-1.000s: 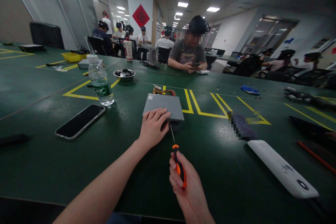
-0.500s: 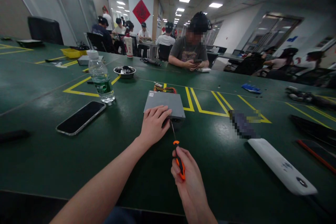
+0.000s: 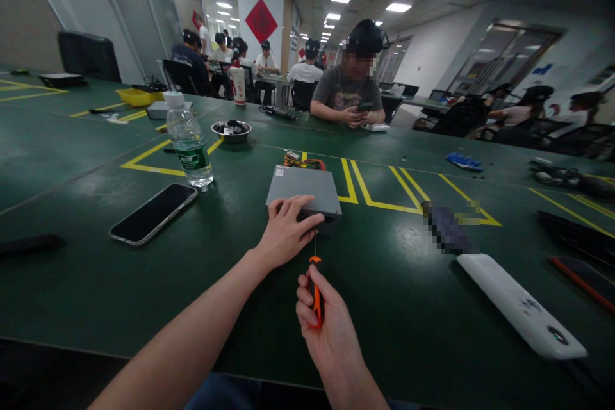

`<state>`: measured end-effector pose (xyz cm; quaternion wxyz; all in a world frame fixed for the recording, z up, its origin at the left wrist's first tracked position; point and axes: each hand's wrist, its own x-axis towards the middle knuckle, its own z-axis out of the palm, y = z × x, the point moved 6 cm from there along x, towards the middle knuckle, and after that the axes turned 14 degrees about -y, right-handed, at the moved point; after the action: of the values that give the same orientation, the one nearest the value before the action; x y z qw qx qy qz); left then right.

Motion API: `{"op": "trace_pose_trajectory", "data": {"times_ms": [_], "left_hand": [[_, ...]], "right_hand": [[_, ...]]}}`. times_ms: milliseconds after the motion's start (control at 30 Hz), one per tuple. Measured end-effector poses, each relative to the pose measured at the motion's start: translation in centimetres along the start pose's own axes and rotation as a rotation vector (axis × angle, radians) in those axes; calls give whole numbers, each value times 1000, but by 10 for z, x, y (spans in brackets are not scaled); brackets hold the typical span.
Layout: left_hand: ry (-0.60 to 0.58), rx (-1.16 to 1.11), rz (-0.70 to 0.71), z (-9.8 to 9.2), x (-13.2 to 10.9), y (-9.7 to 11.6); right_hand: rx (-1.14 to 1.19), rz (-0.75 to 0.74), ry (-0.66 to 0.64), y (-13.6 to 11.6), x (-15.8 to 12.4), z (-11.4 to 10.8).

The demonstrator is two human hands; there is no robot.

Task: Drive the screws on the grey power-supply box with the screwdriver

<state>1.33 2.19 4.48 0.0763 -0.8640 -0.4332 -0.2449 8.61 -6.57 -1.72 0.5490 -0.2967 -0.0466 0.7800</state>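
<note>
A grey metal box [image 3: 302, 189] with bundled coloured wires [image 3: 305, 162] at its back lies on the green table [image 3: 403, 295]. My left hand [image 3: 291, 229] rests on its top and front edge, fingers spread, with the thumb at the front side. Below it, my right hand [image 3: 327, 314] is wrapped round an orange and black screwdriver [image 3: 317, 298]. The screwdriver's thin shaft points up at the front face of the box. Its tip is hidden near my left fingers, so contact cannot be made out.
Left of the box are a water bottle [image 3: 192, 154], a phone [image 3: 154, 213] and a metal bowl [image 3: 231, 131]. A white device [image 3: 521, 304] lies at the right. Across the table a person [image 3: 350, 93] holds a phone. Farther back, several people sit.
My right hand and the screwdriver have shifted left, and the shaft is now more upright. My left thumb and forefinger have spread at the box's front edge.
</note>
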Motion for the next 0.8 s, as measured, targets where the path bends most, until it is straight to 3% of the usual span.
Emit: {"op": "trace_pose_trajectory", "data": {"times_ms": [133,267,333,400,500,633,800], "left_hand": [[38,-18,77,0,-2,1],[73,-31,78,2,-2,-1],[75,-32,80,4,-2,-1],[79,-36,76,4,-1,-1],[91,-46,69,3,-1,-2],[76,-63,85,4,-1,-2],[72,-63,84,6,-2,-4]], "right_hand": [[-48,12,9,3,1,-2],[-392,-5,-87,-7,-3,-12],[-719,-128,-147,-23,-10,-19],[-1164,-354,-211,-43,-23,-20],[-1769,-670,-433,-55,-46,-10],[-2203,-734,-686,-53,-57,-1],[-2610,-964,-932,-44,-62,15]]}}
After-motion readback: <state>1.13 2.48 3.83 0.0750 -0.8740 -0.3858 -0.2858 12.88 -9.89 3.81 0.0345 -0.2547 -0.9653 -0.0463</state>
